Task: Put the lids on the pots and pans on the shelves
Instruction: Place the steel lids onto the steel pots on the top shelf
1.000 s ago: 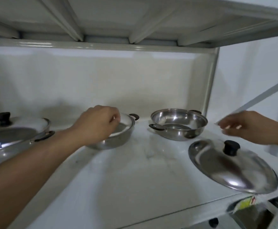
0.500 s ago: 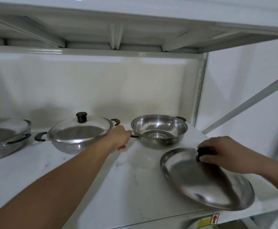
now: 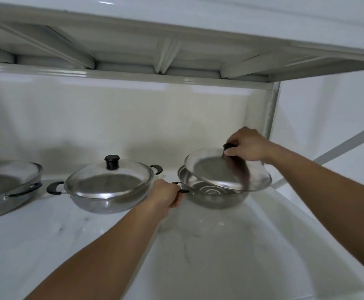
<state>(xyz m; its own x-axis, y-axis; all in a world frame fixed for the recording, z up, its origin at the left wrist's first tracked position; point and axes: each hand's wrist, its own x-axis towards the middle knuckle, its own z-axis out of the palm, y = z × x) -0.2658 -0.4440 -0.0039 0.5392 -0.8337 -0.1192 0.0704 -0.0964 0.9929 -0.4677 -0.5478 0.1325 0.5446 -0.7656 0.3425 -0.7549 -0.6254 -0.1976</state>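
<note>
Three steel pans stand in a row on the white shelf [image 3: 198, 256]. The right pan [image 3: 215, 198] is uncovered. My right hand [image 3: 247, 146] grips the black knob of a steel lid [image 3: 215, 169] and holds it tilted just over this pan, its near edge low at the rim. My left hand [image 3: 167, 194] is closed on the pan's black left handle. The middle pan [image 3: 107, 198] carries a lid with a black knob [image 3: 111, 162]. The left pan [image 3: 8, 191], partly cut off, is covered too.
The shelf above [image 3: 176, 50] hangs close over the pans. A grey upright post [image 3: 271, 109] and a diagonal brace [image 3: 338, 146] stand at the right end. The shelf's back is a white wall.
My right hand lifted the lid off the shelf's front right and carried it up and back over the right pan. My left hand took hold of that pan's handle.
</note>
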